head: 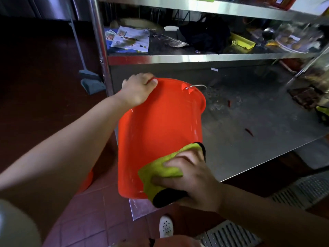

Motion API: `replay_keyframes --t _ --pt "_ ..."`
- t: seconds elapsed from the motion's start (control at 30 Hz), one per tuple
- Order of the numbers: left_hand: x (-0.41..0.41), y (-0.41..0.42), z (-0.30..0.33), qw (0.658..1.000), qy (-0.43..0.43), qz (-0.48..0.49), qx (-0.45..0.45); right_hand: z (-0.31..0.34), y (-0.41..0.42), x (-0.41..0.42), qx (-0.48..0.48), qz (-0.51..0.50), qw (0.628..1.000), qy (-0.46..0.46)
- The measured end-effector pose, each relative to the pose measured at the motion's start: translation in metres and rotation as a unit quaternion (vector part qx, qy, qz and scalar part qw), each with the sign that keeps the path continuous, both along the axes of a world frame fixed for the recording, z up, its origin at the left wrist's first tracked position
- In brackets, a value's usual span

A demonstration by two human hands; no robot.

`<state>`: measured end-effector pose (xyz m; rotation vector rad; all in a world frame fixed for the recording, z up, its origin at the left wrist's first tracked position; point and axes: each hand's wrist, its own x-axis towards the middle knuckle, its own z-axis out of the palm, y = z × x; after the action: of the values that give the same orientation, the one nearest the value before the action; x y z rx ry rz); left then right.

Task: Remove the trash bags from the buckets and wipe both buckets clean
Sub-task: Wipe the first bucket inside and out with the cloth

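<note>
Nearest the camera, the left forearm runs up and away to the left hand (138,90), whose fingers (151,82) are curled over the far rim of the orange bucket (156,125) and grip it. That bucket is tipped on its side, with its long axis running from the rim at the far end, by the metal handle (198,85), down toward its base at the near end. It lies over the corner of the steel surface (258,125), but whether it rests there or is held just above it, I cannot tell. No trash bag shows on it.

At the near end, the right hand (194,177) presses a yellow-green cloth (161,171) with a dark backing flat against the bucket's outer wall close to the base. Its fingers are spread and mostly straight, bearing on the cloth rather than bunching it. So the two hands sit at opposite ends of the bucket: left at the rim to steady it, right at the base to wipe.

Judging by that, the wiping of this bucket's outside is under way, and the unwiped wall lies away from the right hand, up toward the rim. A second orange shape (87,180) peeks out beneath the left forearm near the tiled floor (99,220); it may be the other bucket, but too little shows to say.
</note>
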<state>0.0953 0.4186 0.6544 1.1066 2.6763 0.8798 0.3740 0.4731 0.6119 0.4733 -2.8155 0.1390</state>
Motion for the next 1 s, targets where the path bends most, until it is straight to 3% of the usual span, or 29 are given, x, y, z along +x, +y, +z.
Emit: replay_keyframes --t 0.13,0.37,0.53,0.7,0.9,1.0 --pt "-0.008 -0.002 -0.005 1.0 -0.006 0.011 0.01 0.004 0.015 -0.026 0.027 0.052 0.998 0.031" --pt "-0.011 -0.009 -0.012 0.987 -0.104 0.045 0.112 0.032 0.073 -0.132 -0.079 -0.187 0.974 0.1" --pt "-0.011 -0.017 -0.016 0.979 -0.136 0.068 0.137 0.03 0.068 -0.147 -0.106 -0.245 0.958 0.102" --pt "-0.014 -0.031 -0.014 0.95 -0.248 0.08 0.172 0.009 0.035 -0.086 -0.101 -0.201 0.968 0.111" --pt "-0.012 -0.032 -0.011 0.939 -0.262 0.056 0.215 -0.02 0.004 -0.001 -0.113 -0.12 0.984 0.072" --pt "-0.014 -0.033 -0.01 0.928 -0.283 0.044 0.238 -0.025 -0.002 0.021 -0.075 -0.078 0.992 0.066"
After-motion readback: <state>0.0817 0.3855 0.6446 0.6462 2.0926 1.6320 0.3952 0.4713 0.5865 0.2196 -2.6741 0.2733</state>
